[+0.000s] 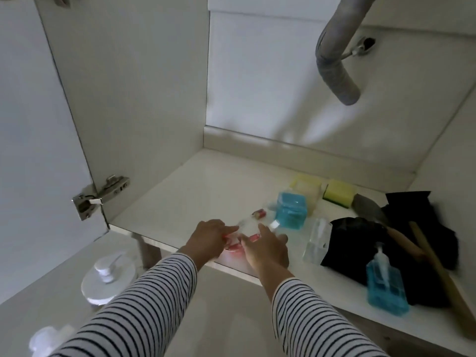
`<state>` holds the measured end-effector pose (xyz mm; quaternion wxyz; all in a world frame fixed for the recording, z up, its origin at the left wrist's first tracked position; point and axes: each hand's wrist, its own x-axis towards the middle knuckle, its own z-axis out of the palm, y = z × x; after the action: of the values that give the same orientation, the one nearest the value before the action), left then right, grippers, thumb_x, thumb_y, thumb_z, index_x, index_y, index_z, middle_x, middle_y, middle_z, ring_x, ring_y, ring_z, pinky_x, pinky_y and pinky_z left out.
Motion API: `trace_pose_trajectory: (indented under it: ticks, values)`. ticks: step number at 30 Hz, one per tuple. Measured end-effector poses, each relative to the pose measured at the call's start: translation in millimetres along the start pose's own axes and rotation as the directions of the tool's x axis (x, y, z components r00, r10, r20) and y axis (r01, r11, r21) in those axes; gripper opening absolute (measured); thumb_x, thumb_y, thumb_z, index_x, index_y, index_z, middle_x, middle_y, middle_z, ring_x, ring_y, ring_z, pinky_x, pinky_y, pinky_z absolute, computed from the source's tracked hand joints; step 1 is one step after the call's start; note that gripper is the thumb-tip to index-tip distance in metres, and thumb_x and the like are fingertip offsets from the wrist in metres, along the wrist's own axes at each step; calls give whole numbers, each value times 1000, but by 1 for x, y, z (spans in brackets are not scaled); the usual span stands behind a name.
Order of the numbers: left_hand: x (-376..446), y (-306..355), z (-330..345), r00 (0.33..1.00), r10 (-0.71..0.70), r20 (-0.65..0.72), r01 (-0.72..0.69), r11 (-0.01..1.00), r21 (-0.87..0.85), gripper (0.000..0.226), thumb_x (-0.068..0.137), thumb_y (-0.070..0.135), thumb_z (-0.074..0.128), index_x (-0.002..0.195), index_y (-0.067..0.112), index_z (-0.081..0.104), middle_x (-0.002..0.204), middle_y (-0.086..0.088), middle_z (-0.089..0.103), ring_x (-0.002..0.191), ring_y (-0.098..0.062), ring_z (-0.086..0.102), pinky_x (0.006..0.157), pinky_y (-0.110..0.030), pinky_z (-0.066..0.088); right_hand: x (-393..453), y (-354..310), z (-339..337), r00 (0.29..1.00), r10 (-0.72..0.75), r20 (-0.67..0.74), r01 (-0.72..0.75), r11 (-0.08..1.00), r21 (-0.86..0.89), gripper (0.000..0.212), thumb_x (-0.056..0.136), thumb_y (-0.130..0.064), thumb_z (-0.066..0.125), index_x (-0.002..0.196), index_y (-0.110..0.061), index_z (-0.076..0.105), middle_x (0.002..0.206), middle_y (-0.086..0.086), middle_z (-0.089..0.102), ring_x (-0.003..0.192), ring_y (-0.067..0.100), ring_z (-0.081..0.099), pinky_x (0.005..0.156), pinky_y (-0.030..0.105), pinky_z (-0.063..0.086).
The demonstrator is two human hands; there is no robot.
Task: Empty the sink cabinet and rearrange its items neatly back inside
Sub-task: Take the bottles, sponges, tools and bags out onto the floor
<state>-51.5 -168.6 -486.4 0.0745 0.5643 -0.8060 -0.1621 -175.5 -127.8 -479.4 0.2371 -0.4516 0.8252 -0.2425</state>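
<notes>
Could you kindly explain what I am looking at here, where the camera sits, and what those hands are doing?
There is no machine: a person wears one wide-angle camera on the head, looking down into an open sink cabinet. The striped sleeves are theirs. The left hand and right hand meet on a blurred clear and red item at the front edge of the cabinet floor; what it is I cannot tell. To the right lie a blue square bottle, yellow sponges, a clear pump bottle, black cloth, a wooden-handled scraper and a blue pump bottle. A grey drain hose hangs above.
</notes>
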Motion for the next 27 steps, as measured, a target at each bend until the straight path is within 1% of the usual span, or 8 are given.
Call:
trace_pose_trajectory:
  ticks: [4, 8, 13, 15, 17, 21, 24, 27]
  values:
    - [1, -4, 10, 997, -15, -81, 10, 998, -63, 43, 94, 21, 50, 135, 33, 49, 128, -3, 53, 120, -18, 48, 95, -23, 36, 3, 0, 8, 1000, -25, -9, 24, 996, -81, 67, 80, -52, 65, 140, -35, 39, 128, 7, 42, 116, 25, 50, 95, 34, 43]
    - [-8, -3, 14, 991, -34, -133, 14, 989, -146, 39, 93, 21, 51, 131, 32, 54, 122, -4, 59, 113, -21, 54, 90, -24, 41, -1, -4, 13, 994, -104, 27, 107, 983, -151, 60, 86, -45, 60, 141, -35, 38, 126, 7, 56, 112, 24, 56, 96, 35, 46]
    - [-40, 0, 16, 975, -108, -195, 43, 949, -312, 36, 92, 11, 52, 122, 30, 63, 112, -3, 67, 102, -21, 61, 82, -25, 47, -22, -1, 16, 989, -139, 58, 143, 987, -74, 64, 86, -32, 66, 143, -34, 36, 128, 6, 59, 115, 23, 58, 98, 37, 49]
    - [-52, -1, 17, 973, -123, -195, 53, 942, -330, 37, 92, 10, 53, 121, 29, 63, 112, -3, 67, 101, -21, 62, 82, -26, 48, -35, 2, 21, 989, -146, 21, 147, 986, -83, 61, 86, -33, 65, 141, -34, 38, 129, 6, 57, 116, 23, 57, 98, 35, 49]
    - [-62, -4, 21, 970, -134, -205, 49, 927, -372, 36, 91, 12, 56, 123, 27, 62, 115, -3, 65, 102, -20, 61, 82, -23, 46, -50, 6, 26, 989, -142, -28, 139, 987, -80, 59, 86, -34, 65, 140, -35, 40, 126, 6, 54, 113, 22, 58, 92, 31, 49]
    - [-81, -8, 31, 966, -151, -212, 23, 861, -507, 35, 88, 15, 61, 121, 23, 64, 119, -1, 63, 104, -14, 60, 82, -12, 37, -78, 10, 37, 989, -89, -118, 94, 995, 37, 48, 91, -30, 61, 136, -34, 47, 124, 7, 49, 107, 24, 59, 88, 29, 49]
    - [-87, -8, 34, 961, -181, -207, 21, 800, -600, 35, 85, 12, 64, 118, 24, 66, 120, 0, 63, 101, -15, 62, 84, -12, 41, -90, 11, 46, 988, -50, -146, 69, 989, 128, 45, 92, -27, 59, 136, -33, 48, 128, 9, 51, 109, 26, 59, 91, 29, 48]
    - [-94, -10, 38, 964, -205, -167, 41, 741, -671, 34, 86, 14, 64, 117, 27, 66, 118, 3, 65, 96, -12, 61, 70, -3, 39, -97, 13, 50, 994, -10, -106, 46, 939, 341, 45, 92, -15, 59, 135, -27, 51, 136, 6, 55, 118, 21, 58, 93, 21, 45]
